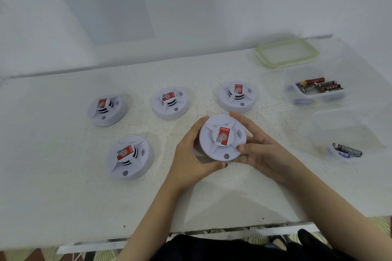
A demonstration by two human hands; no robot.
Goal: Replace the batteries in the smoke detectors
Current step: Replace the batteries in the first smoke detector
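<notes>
Gripping the smoke detector point(222, 136) from both sides, left hand point(192, 154) and right hand point(257, 151) fingers curl around it.

The paper point(101, 2) on the wall gets chopped by the top edge, print too blurry to read. Under the detector point(222, 136) nothing shows, left hand point(191, 154) fingers included. Labels on the batteries point(318, 86) in the far tub point(297, 96): mostly too small.

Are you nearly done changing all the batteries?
Probably not. The left hand and right hand hold one detector, not yet opened. Four more detectors sit closed on the table. The far tub holds batteries; the near tub holds a couple, so what's done is unclear.
</notes>
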